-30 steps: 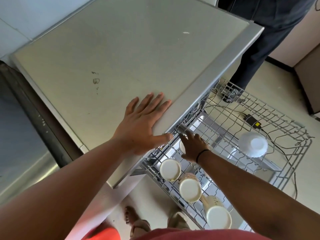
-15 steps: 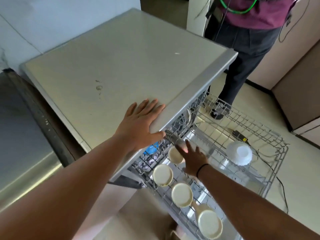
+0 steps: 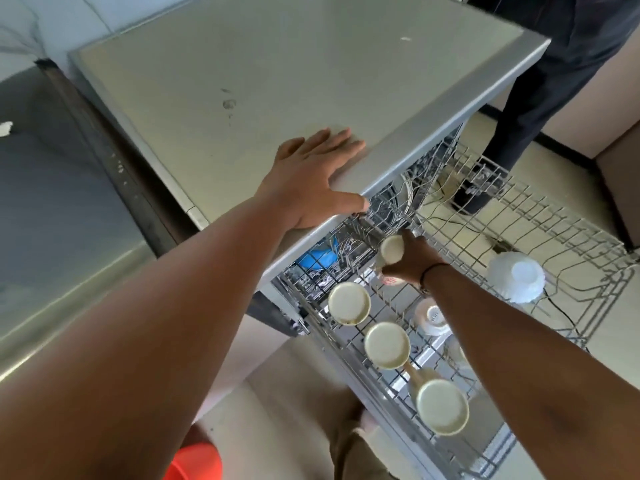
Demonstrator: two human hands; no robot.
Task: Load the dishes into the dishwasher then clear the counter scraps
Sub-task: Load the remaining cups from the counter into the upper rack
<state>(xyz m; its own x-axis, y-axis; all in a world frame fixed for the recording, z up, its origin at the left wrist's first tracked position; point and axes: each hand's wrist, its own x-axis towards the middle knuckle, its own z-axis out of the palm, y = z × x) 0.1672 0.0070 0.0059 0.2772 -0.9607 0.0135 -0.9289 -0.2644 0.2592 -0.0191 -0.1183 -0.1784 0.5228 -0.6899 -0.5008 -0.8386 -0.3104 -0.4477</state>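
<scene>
1. Here we are leaning our left hand [image 3: 311, 178] flat on the grey top of the dishwasher [image 3: 277, 74], fingers [image 3: 341, 138] stretched out straight and holding nothing, thumb lying along the front edge; we judge it is bracing us while we are bending over the machine.
2. We are reaching our right hand [image 3: 410, 259] down into the pulled-out upper rack [image 3: 540, 216], and its fingers are curling round a cream cup [image 3: 391, 249], which is tilting with its base towards us. It looks as though we are settling it among the wires at the back of the rack, close under the dishwasher's front edge.
3. Three more cream cups are already sitting base-up along the near side of the rack: one [image 3: 349, 303], a second [image 3: 387, 345] and a third [image 3: 442, 407]. Turning them mouth-down is presumably letting water drain off.
4. A white bowl [image 3: 516, 280] is resting upside down further right in the same rack, well apart from the cups.
5. Something blue [image 3: 320, 258] is showing deeper inside, under the top; we cannot tell what it is.
6. A small white dish [image 3: 433, 317] is lying lower down, seemingly beneath the rack, just beside our forearm.
7. Another person's dark trouser leg [image 3: 540, 81] is standing beyond the rack.
8. Loading is looking well advanced; the scraps are waiting.
</scene>
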